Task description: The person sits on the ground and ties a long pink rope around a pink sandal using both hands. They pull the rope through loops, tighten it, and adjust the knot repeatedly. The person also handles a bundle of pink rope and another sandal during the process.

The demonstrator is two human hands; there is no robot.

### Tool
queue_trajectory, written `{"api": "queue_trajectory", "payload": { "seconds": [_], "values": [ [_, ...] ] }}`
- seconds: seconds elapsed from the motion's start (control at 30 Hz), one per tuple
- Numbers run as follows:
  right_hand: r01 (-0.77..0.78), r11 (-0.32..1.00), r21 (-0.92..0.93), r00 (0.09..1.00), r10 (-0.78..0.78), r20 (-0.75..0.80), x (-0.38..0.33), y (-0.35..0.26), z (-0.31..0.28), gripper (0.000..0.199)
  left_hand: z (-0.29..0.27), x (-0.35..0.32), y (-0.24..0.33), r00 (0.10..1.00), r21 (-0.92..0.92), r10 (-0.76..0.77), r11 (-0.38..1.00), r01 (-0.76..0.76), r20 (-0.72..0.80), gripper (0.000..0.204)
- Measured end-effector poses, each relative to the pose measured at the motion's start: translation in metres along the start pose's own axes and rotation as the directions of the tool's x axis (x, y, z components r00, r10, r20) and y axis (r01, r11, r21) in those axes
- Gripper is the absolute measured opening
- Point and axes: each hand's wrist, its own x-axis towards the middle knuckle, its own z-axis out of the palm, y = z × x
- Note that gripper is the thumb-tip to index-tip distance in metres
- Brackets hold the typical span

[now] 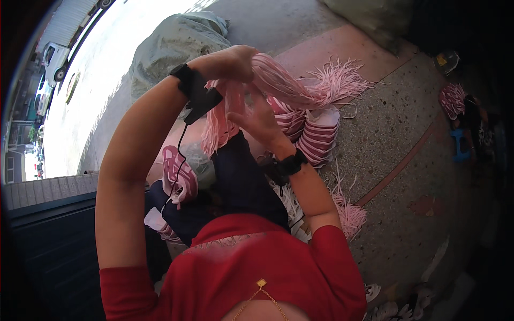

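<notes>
A long bundle of pink and white fabric strips [278, 80] is draped over my raised left hand [238, 61], whose fingers are closed round it, though the bundle partly hides them. One end fans out in loose strips to the right; the other hangs down in front of my knees. Just below the bundle, my right hand [261, 122] has its thumb apart from its stretched fingers, and their tips are partly covered by the strips. Close beyond my right wrist lie rolls of maroon-and-white striped fabric [318, 136]. Another striped pink bundle [179, 174] rests by my left leg.
A large grey-green sack [166, 51] stands ahead on the left, and another sack [375, 18] at the far right. More pink strips [350, 214] lie on the speckled floor [396, 155]. A blue plastic piece [459, 144] sits at the right. Vehicles [56, 61] stand outside.
</notes>
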Motion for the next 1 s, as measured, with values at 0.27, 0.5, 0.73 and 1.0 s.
{"api": "queue_trajectory", "payload": {
  "seconds": [0.27, 0.5, 0.73, 1.0],
  "values": [
    [-0.306, 0.515, 0.8, 0.945, 0.264, 0.192, 0.066, 0.007, 0.091, 0.048, -0.034, -0.007, 0.018, 0.995, 0.258, 0.09, 0.963, -0.075, -0.046, 0.032],
    [-0.424, -0.162, 0.891, 0.834, 0.315, 0.453, 0.003, -0.004, 0.155, 0.023, 0.009, -0.051, 0.016, 0.993, 0.313, 0.109, 0.945, -0.091, -0.039, 0.036],
    [-0.132, 0.986, -0.106, 0.905, 0.163, 0.392, -0.101, 0.02, 0.158, 0.046, 0.1, -0.099, -0.029, 0.981, -0.073, 0.18, 0.982, -0.175, 0.07, 0.049],
    [-0.477, 0.844, 0.244, 0.789, 0.29, 0.541, -0.102, 0.018, 0.176, 0.052, 0.07, -0.085, -0.029, 0.99, -0.099, 0.139, 0.986, -0.136, 0.031, 0.047]
  ]
}}
